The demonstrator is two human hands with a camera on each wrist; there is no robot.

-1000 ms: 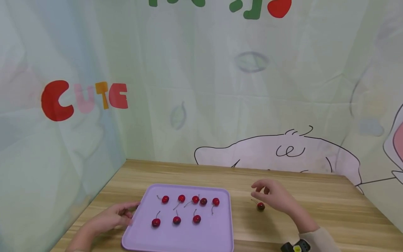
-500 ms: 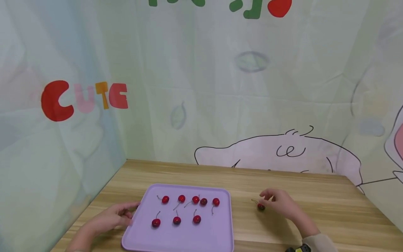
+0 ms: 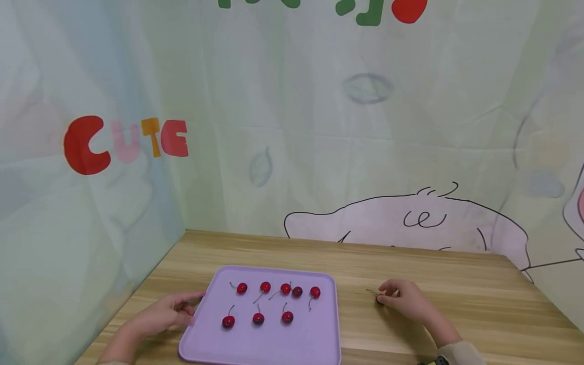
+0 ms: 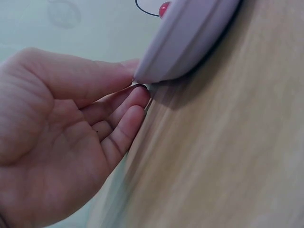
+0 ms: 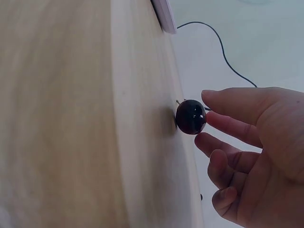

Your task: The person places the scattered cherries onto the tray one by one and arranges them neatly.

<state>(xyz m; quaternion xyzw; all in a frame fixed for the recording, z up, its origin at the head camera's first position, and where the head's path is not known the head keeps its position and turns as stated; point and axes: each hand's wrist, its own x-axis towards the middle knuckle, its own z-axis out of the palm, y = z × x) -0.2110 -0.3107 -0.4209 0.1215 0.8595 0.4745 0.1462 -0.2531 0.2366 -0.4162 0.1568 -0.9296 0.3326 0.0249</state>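
Observation:
Eight-odd is not counted here: several red cherries (image 3: 258, 319) with stems lie in two rows on a purple tray (image 3: 305, 344). My left hand (image 3: 159, 317) holds the tray's left rim; in the left wrist view, the thumb (image 4: 95, 78) meets the rim's corner and the other fingers curl below it. Right of the tray, a lone dark cherry (image 5: 191, 117) sits on the table, its stem (image 3: 371, 291) pointing left. The fingertips of my right hand (image 3: 406, 299) close round this cherry, thumb and fingers touching its side. They partly hide it in the head view.
The wooden table (image 3: 356, 263) runs back to a printed cloth backdrop (image 3: 310, 111) and is bordered by it on the left too. A dark watch-like device (image 3: 440, 361) shows at the right sleeve.
My right hand has come down and slightly right, from above the lone cherry to fingertips round it. The left hand stays at the tray's rim. The head view has shifted slightly.

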